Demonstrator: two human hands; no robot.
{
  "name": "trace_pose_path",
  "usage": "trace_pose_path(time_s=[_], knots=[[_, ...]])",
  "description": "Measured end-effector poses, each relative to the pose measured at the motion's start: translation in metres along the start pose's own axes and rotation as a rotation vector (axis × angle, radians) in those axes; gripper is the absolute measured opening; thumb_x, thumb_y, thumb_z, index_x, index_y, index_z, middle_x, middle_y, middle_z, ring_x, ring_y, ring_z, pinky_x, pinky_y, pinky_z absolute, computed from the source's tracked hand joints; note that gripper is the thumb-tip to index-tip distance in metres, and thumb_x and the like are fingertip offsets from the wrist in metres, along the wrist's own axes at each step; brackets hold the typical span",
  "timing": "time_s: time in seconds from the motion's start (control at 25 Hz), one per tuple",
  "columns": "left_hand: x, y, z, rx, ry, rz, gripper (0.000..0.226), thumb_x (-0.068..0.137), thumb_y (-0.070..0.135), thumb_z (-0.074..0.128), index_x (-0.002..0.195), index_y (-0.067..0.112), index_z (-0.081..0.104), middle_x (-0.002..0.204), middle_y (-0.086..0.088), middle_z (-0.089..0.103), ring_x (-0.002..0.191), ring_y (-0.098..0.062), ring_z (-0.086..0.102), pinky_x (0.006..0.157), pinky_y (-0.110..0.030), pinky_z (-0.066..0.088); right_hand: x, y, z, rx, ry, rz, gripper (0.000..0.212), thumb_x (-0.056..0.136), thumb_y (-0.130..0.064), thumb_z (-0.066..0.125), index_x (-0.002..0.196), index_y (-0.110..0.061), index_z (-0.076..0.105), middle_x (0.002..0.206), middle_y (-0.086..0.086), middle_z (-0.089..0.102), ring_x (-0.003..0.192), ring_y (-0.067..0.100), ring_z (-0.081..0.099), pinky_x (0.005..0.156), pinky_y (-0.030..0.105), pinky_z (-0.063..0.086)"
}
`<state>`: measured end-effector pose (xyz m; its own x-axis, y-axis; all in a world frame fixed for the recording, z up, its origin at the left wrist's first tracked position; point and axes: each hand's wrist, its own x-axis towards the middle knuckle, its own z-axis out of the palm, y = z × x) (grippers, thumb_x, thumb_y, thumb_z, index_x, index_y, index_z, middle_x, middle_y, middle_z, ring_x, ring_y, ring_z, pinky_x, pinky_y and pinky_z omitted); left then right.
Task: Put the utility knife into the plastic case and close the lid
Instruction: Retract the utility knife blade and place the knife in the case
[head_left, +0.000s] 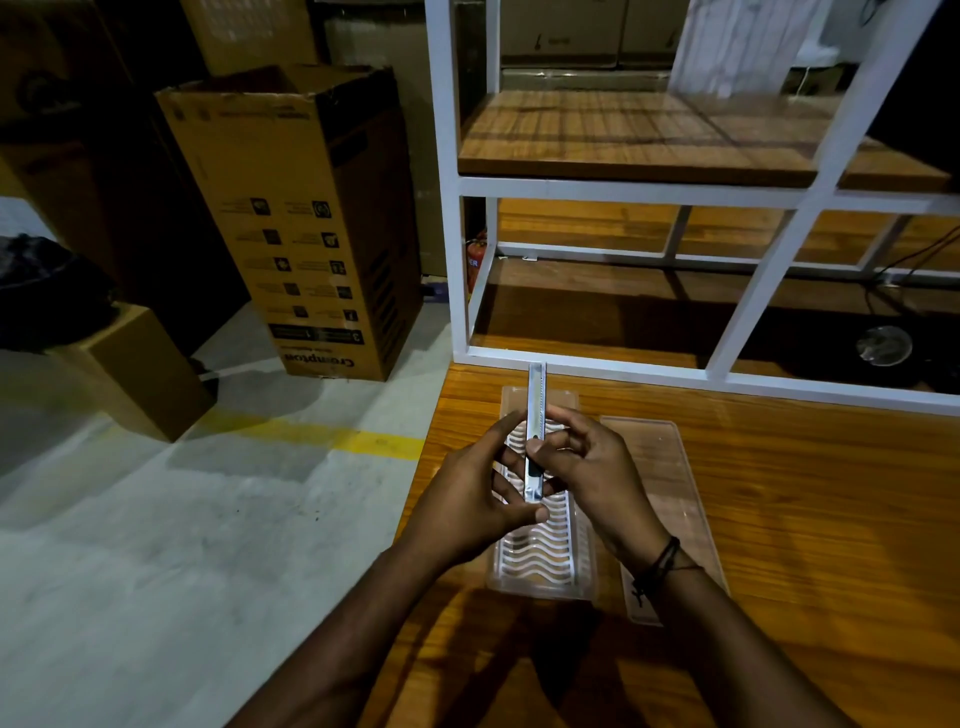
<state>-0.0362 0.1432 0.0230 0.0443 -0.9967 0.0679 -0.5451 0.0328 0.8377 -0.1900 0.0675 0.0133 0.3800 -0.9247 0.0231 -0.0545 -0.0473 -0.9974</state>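
Both hands, left hand (480, 488) and right hand (587, 467), pinch the utility knife (535, 415) above the open plastic case (545, 556) on the table (805, 493); its lid (660, 467) lies just right. Far left, a cardboard box (301, 218) reads "Crompton", inverted.

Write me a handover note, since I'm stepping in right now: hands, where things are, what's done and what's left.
Left hand and right hand: both pinch the slim silver metal utility knife, held lengthwise above the case.
Clear plastic case with a white wavy insert: open on the orange wooden table, directly under the knife.
Clear flat plastic lid: lies on the table to the right of the case.
Done: case open, knife lined up.
Left: lay the knife in, close the lid.
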Motion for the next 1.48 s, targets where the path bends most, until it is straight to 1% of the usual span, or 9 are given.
trace_pose_path(time_s=[0.32, 0.44, 0.56, 0.64, 0.76, 0.88, 1.0, 1.28, 1.48], knots=[[0.0, -0.006, 0.003, 0.039, -0.006, -0.02, 0.111, 0.07, 0.02, 0.092, 0.157, 0.04, 0.027, 0.099, 0.013, 0.065, 0.074, -0.008, 0.069, 0.069, -0.026, 0.063, -0.006, 0.002, 0.0, -0.027, -0.021, 0.013, 0.048, 0.091, -0.009, 0.072, 0.135, -0.026, 0.063, 0.078, -0.003, 0.071, 0.08, 0.024, 0.075, 0.062, 0.031, 0.056], [0.001, -0.011, 0.003, 0.202, -0.023, 0.007, 0.108, 0.072, 0.027, 0.091, 0.157, 0.043, 0.026, 0.114, 0.013, 0.062, 0.085, -0.005, 0.064, 0.077, -0.03, 0.062, -0.007, 0.005, 0.0, -0.056, 0.002, 0.045, 0.045, 0.09, -0.006, 0.072, 0.124, -0.035, 0.065, 0.076, -0.003, 0.07, 0.078, 0.021, 0.076, 0.059, 0.03, 0.057], [0.007, -0.022, 0.0, 0.344, -0.032, -0.072, 0.09, 0.081, 0.033, 0.083, 0.155, 0.04, 0.032, 0.141, 0.005, 0.05, 0.108, -0.012, 0.062, 0.089, -0.031, 0.058, -0.004, 0.013, 0.003, -0.298, 0.024, 0.075, 0.055, 0.088, -0.007, 0.075, 0.127, -0.041, 0.055, 0.08, -0.004, 0.068, 0.069, 0.01, 0.071, 0.059, 0.023, 0.057], [0.01, -0.028, 0.0, 0.352, -0.013, -0.141, 0.077, 0.088, 0.033, 0.076, 0.154, 0.034, 0.037, 0.146, 0.001, 0.05, 0.109, -0.015, 0.065, 0.09, -0.03, 0.054, 0.001, 0.023, 0.009, -0.515, 0.008, 0.065, 0.059, 0.086, -0.007, 0.075, 0.137, -0.031, 0.056, 0.102, -0.001, 0.075, 0.084, 0.011, 0.07, 0.069, 0.013, 0.052], [0.011, -0.035, 0.004, 0.319, -0.003, -0.198, 0.07, 0.09, 0.031, 0.074, 0.152, 0.028, 0.043, 0.138, -0.001, 0.063, 0.109, -0.02, 0.068, 0.091, -0.032, 0.054, 0.01, 0.041, 0.023, -0.744, -0.013, 0.052, 0.067, 0.086, -0.006, 0.069, 0.148, -0.019, 0.048, 0.134, 0.006, 0.066, 0.118, 0.023, 0.065, 0.097, 0.023, 0.051], [0.012, -0.04, 0.006, 0.236, -0.017, -0.256, 0.069, 0.088, 0.026, 0.076, 0.15, 0.026, 0.046, 0.12, -0.001, 0.071, 0.098, -0.023, 0.072, 0.085, -0.038, 0.06, 0.021, 0.056, 0.033, -0.859, 0.012, 0.118, 0.063, 0.08, -0.012, 0.065, 0.142, -0.015, 0.052, 0.121, 0.012, 0.07, 0.11, 0.032, 0.067, 0.093, 0.043, 0.058], [0.012, -0.043, 0.006, 0.18, -0.019, -0.273, 0.07, 0.086, 0.023, 0.077, 0.15, 0.025, 0.047, 0.111, -0.003, 0.073, 0.092, -0.024, 0.073, 0.083, -0.041, 0.061, 0.035, 0.081, 0.035, -0.944, 0.0, 0.179, 0.044, 0.079, -0.02, 0.069, 0.122, -0.015, 0.063, 0.113, 0.011, 0.071, 0.105, 0.032, 0.069, 0.086, 0.043, 0.06], [0.013, -0.051, 0.008, 0.04, -0.033, -0.284, 0.067, 0.086, 0.02, 0.078, 0.147, 0.021, 0.051, 0.086, 0.004, 0.064, 0.087, -0.03, 0.073, 0.08, -0.05, 0.061, 0.024, 0.043, 0.043, -1.063, -0.081, 0.282, 0.043, 0.093, -0.014, 0.062, 0.133, -0.001, 0.055, 0.133, 0.022, 0.056, 0.129, 0.037, 0.051, 0.101, 0.039, 0.046], [0.012, -0.054, 0.011, 0.045, -0.018, -0.294, 0.066, 0.087, 0.019, 0.079, 0.146, 0.028, 0.052, 0.079, 0.017, 0.061, 0.078, -0.024, 0.074, 0.075, -0.046, 0.064, 0.024, 0.04, 0.046, -1.116, -0.119, 0.399, 0.067, 0.088, -0.032, 0.074, 0.143, -0.003, 0.049, 0.136, 0.022, 0.053, 0.121, 0.035, 0.06, 0.098, 0.038, 0.05]])
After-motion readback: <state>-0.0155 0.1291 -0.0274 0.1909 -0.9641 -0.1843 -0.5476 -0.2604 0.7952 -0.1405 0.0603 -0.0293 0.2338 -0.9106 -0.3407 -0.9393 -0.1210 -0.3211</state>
